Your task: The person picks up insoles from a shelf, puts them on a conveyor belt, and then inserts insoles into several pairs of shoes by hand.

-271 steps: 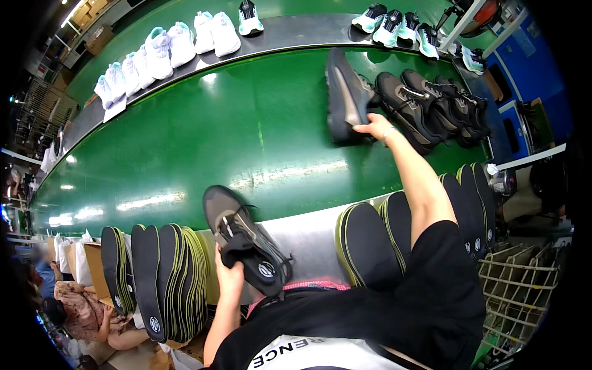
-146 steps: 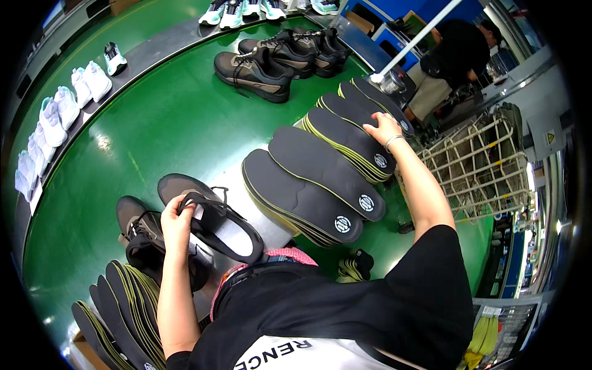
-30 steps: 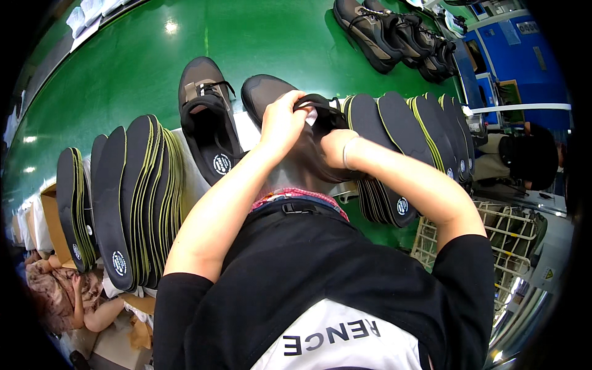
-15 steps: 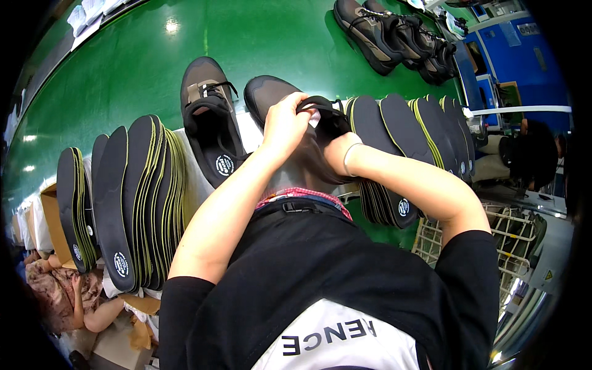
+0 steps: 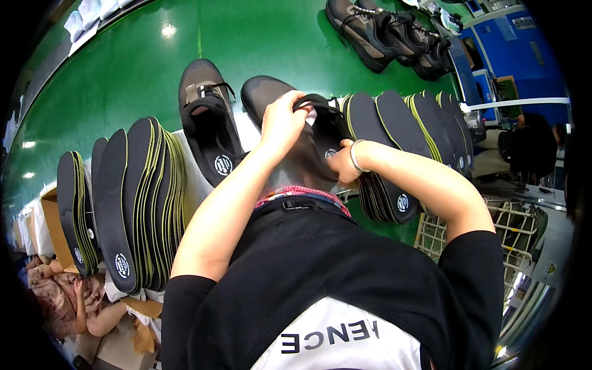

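A brown and black lace-up shoe (image 5: 262,92) lies in front of me, toe pointing away. My left hand (image 5: 283,120) is closed on its tongue and laces, holding the opening wide. At the heel collar is my right hand (image 5: 346,163), its fingers curled round the edge and partly hidden. Beside them, a round pale print shows on the black insole (image 5: 331,153) inside the shoe. To the left, untouched, rests a matching shoe (image 5: 200,86), with its own printed insole (image 5: 222,164) visible at the heel.
Stacks of black insoles with yellow-green edges stand on the left (image 5: 142,203) and right (image 5: 385,132). More brown shoes (image 5: 370,34) sit far right on the green surface (image 5: 265,37). A wire basket (image 5: 509,231) is at lower right. Another person (image 5: 68,293) sits at lower left.
My right hand has drawn back from inside the shoe to its heel edge, uncovering the insole's print. My left hand keeps its hold on the tongue and laces.
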Demonstrator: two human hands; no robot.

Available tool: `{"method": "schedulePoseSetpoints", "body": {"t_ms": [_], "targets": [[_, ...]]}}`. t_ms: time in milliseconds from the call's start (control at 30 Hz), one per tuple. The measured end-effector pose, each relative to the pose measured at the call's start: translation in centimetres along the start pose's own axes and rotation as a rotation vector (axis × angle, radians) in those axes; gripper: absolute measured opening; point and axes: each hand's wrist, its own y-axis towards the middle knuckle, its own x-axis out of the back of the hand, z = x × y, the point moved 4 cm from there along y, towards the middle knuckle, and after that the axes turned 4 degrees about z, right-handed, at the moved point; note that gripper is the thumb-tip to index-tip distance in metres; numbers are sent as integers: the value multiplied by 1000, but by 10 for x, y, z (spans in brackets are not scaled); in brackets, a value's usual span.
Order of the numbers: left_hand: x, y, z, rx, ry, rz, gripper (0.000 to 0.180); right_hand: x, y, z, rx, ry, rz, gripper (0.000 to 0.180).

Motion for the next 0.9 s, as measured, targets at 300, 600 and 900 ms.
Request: {"method": "schedulePoseSetpoints", "body": {"t_ms": [300,600,900], "targets": [[-2,1,12,-68,-26,-28,23,5,-11,-6,127,479,-296,52],[-5,-25,-24,-131,152,15,32,31,70,-33,16,653,-1026,28],[-7,-24,-23,-244,311,-15,28,53,81,-35,-124,615,-969,28]]}}
